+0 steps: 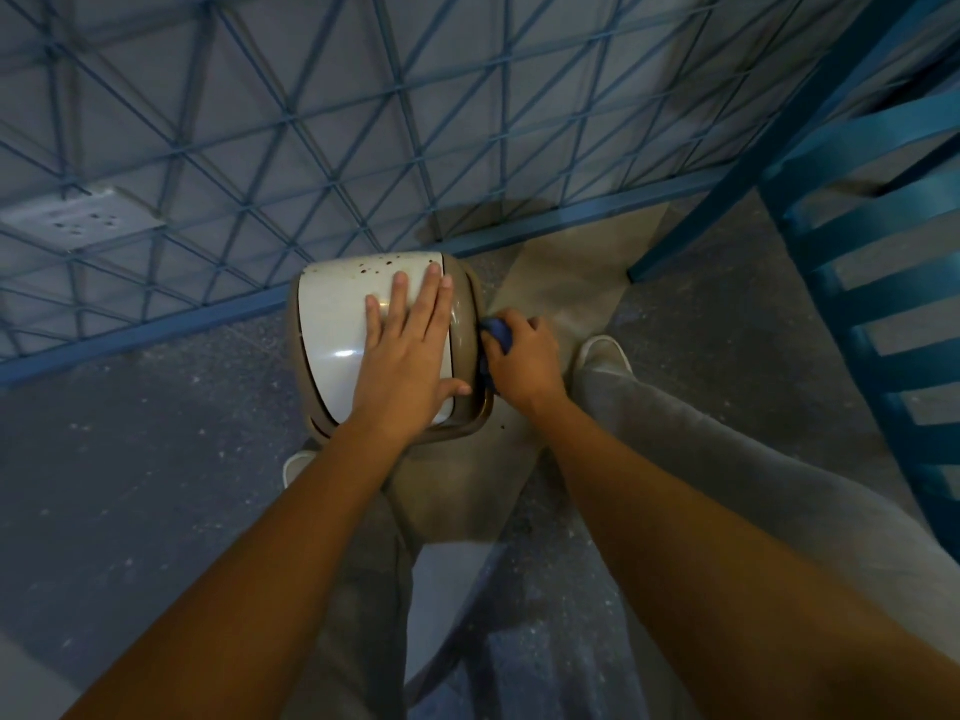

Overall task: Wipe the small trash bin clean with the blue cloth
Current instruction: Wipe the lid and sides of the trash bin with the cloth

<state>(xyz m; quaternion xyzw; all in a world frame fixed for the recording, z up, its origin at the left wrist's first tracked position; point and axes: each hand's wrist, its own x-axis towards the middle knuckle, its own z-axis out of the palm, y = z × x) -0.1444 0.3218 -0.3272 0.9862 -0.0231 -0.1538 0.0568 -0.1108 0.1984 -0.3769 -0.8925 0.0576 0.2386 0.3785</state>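
The small trash bin (332,324) stands on the floor near the wall, with a white swing lid in a tan rim and brown specks along the lid's far edge. My left hand (405,350) lies flat on the lid with fingers spread, thumb over the rim. My right hand (524,361) is closed around the bunched blue cloth (498,332) and presses it against the bin's right side. Most of the cloth is hidden inside the fist.
A blue wire grid (311,132) covers the wall behind the bin, with a wall socket (78,220) at left. A blue chair (857,226) stands at right. My legs and white shoes (602,356) flank the bin on the speckled floor.
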